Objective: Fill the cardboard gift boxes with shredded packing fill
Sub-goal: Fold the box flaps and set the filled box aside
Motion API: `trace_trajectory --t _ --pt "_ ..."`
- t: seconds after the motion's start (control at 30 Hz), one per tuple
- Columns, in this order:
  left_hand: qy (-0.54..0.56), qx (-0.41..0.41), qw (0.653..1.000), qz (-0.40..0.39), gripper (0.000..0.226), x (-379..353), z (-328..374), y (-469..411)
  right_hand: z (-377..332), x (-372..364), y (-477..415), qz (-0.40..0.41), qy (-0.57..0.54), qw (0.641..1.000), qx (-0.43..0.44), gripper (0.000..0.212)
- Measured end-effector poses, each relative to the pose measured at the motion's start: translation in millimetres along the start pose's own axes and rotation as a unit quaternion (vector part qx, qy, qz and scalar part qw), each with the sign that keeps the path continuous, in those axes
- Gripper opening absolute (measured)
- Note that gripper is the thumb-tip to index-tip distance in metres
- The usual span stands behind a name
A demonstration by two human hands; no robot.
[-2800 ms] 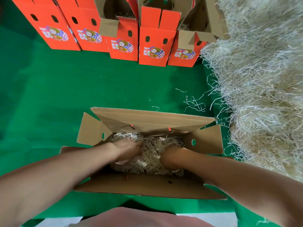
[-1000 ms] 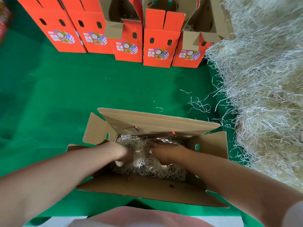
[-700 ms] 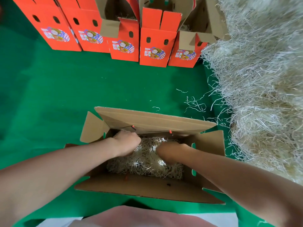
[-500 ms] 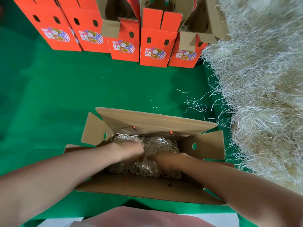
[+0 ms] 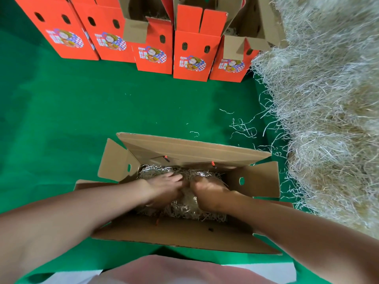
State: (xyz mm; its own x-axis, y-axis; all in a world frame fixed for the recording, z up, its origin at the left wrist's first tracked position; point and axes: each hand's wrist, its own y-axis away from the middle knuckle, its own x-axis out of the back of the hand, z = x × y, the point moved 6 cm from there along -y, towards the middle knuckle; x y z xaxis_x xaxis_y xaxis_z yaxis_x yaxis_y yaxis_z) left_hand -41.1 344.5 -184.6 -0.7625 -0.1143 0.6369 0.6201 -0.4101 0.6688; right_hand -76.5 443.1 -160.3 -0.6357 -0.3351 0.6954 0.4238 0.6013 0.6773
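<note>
An open brown cardboard box (image 5: 184, 234) stands on the green cloth right in front of me, flaps spread. Pale shredded fill (image 5: 184, 208) lies inside it. Both my hands are down in the box, side by side and nearly touching. My left hand (image 5: 166, 187) lies across the fill with its fingers stretched toward the right, pressing on it. My right hand (image 5: 207, 191) shows only its back. Its fingers dig down into the fill and are hidden.
A large heap of shredded fill (image 5: 328, 119) fills the right side. Several orange printed gift boxes (image 5: 192, 52) stand in a row at the back, some with open tops. Loose strands (image 5: 244, 128) lie on the green cloth (image 5: 82, 111).
Both hands have stayed in the box, shifting about over the fill. They have come together at the middle, and the left hand's fingers now lie flatter.
</note>
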Motion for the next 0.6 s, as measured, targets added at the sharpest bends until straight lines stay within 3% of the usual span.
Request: trace_trajectory --t 0.1,0.17,0.23,0.37,0.5,0.6 --pt "0.146 0.041 0.987 0.049 0.040 19 3 4 2 0 -5 -0.004 -0.074 0.996 -0.048 0.037" --pt "0.161 0.036 0.984 0.065 0.020 28 8 6 5 -4 -11 -0.017 -0.052 0.996 -0.071 0.023" --pt "0.038 -0.010 0.998 0.050 0.025 27 13 6 14 0 -15 -0.001 -0.093 0.989 -0.115 0.008" --pt "-0.174 -0.099 0.979 -0.042 0.061 -6 16 1 29 4 -14 -0.021 -0.325 0.925 -0.197 0.011" --pt "-0.258 -0.077 0.959 -0.088 0.058 -29 14 -8 24 4 -11 -0.025 -0.295 0.946 -0.134 0.017" --pt "-0.310 -0.020 0.943 -0.114 0.046 -30 10 -9 20 0 -6 -0.052 -0.140 0.985 -0.084 0.022"
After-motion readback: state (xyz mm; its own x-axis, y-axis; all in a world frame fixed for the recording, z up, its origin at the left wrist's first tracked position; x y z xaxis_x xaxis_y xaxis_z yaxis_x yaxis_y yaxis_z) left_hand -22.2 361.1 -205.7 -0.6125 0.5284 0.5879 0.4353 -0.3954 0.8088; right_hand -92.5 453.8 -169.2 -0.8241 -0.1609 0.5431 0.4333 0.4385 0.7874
